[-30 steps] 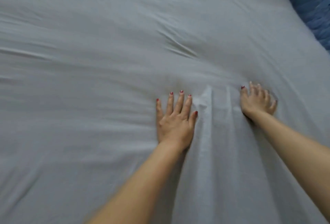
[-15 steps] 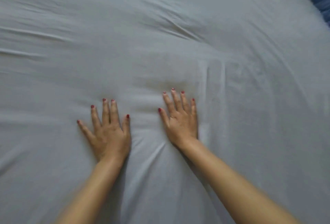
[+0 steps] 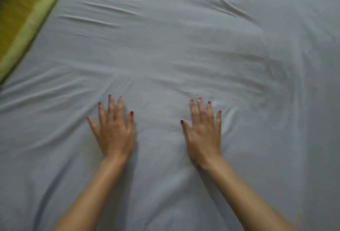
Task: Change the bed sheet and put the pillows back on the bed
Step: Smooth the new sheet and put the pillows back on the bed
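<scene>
**Two flat hands on the sheet**

Both hands have moved apart since half a second ago, and a yellow cloth has come into view at the far left corner of the bed. Now this yellow cloth (image 3: 20, 21) lies along the sheet's edge. The grey sheet (image 3: 184, 46) covers the whole bed, with soft wrinkles. The left hand (image 3: 115, 131) presses flat on it, fingers spread. The right hand (image 3: 203, 135) lies flat beside it, well apart, fingers straight and nearly together.
</scene>
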